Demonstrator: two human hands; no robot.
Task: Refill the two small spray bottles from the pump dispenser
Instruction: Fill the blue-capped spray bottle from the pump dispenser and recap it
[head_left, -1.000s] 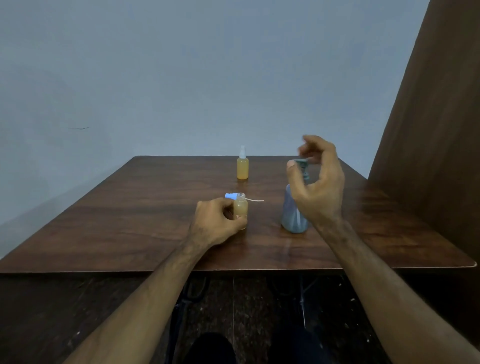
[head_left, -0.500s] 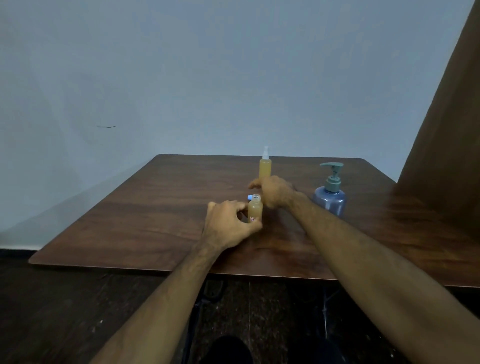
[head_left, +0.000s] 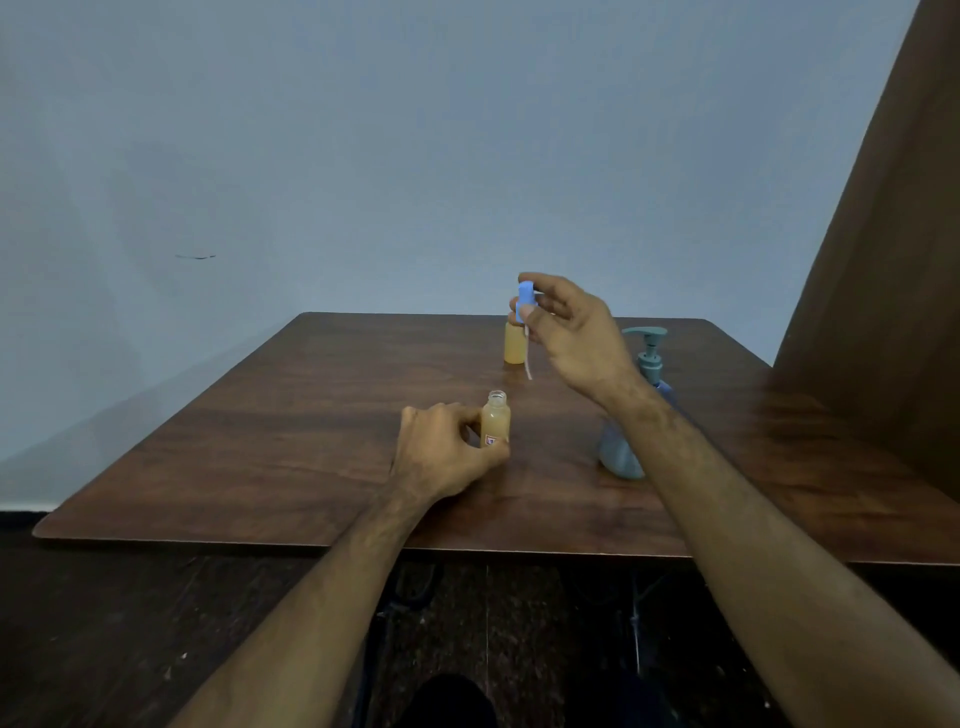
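Holding the blue spray cap (head_left: 525, 301) pinched between thumb and fingertips, the right hand (head_left: 576, 338) has lifted it from the table (head_left: 260, 441), where it lay a moment ago, and its thin tube hangs above the open small bottle (head_left: 495, 422), which the left hand (head_left: 441, 457) grips upright near the middle of the table. I judge this bottle is filled and needs only its cap, while the second spray bottle (head_left: 514, 348) stands closed near the far edge and the pump dispenser (head_left: 641, 405) stands toward the right edge, partly behind the right forearm. Brown wood grain covers the table, with a plain grey-blue wall behind it, a wooden panel at the right and a dark floor below.
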